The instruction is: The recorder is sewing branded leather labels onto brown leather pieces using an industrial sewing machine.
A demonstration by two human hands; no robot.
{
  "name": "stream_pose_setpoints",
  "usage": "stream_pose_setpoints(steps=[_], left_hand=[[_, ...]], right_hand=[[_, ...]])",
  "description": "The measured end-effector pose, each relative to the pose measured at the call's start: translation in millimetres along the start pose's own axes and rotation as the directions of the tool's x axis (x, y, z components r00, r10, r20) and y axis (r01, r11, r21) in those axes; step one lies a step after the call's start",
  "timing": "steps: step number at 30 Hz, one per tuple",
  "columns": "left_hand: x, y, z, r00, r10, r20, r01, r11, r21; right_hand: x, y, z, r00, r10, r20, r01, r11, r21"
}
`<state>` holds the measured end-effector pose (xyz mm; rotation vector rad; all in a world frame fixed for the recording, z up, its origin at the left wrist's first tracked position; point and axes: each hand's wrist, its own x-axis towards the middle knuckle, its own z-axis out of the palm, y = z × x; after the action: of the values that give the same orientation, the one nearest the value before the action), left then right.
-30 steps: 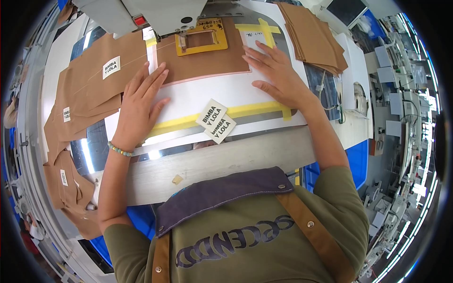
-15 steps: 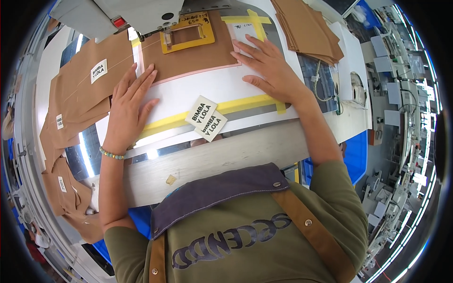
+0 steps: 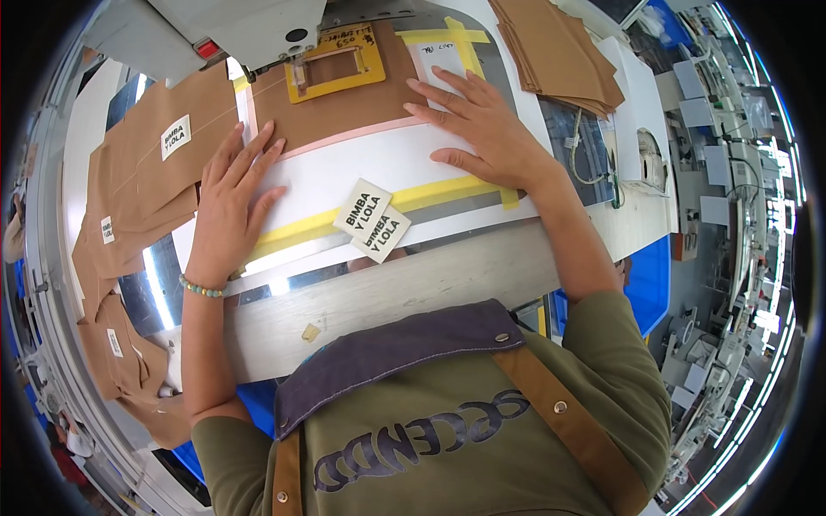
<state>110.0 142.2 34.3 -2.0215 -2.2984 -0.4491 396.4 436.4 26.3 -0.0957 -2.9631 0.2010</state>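
My left hand (image 3: 234, 202) lies flat with its fingers apart, at the left end of a white sheet (image 3: 370, 163) edged with yellow tape. Its fingertips reach the lower left corner of a brown panel (image 3: 344, 110). On the right, my right hand (image 3: 490, 133) spreads over the sheet, its fingertips at the panel's right edge. Neither hand grips anything. A yellow frame (image 3: 342, 88) with a rectangular window rests on the panel, close beside the sewing machine's head (image 3: 206, 30). Two overlapping white printed labels (image 3: 361, 206) lie on the tape between my forearms.
Brown pieces (image 3: 142, 163) with white labels overlap at the left. A stack of brown panels (image 3: 559, 56) stands at the far right, near a looped cable (image 3: 585, 172). A blue bin (image 3: 645, 284) sits below the table's right side. A small beige scrap (image 3: 311, 332) lies near the front edge.
The view has shifted slightly. My right fingers sit a little farther left and nearer to me. Both hands remain flat, and the panel and frame hold about the same place under the machine.
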Motion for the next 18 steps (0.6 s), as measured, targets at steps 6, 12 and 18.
stream_pose_setpoints(steps=[6,12,18], left_hand=[[1.7,-2.3,-1.5,1.000,-0.009,0.024,0.010,0.999,-0.036],[2.9,0.6,-2.8,1.000,-0.011,0.018,0.012,0.999,-0.039],[-3.1,1.2,-5.5,1.000,-0.017,0.019,0.018,0.997,-0.078]], right_hand=[[-1.2,2.8,-5.0,0.999,-0.017,-0.031,0.020,0.996,0.091],[-3.5,2.2,-7.5,0.999,-0.018,-0.046,0.023,0.993,0.112],[-7.9,-10.9,-44.1,0.924,-0.032,-0.380,0.148,0.948,0.281]])
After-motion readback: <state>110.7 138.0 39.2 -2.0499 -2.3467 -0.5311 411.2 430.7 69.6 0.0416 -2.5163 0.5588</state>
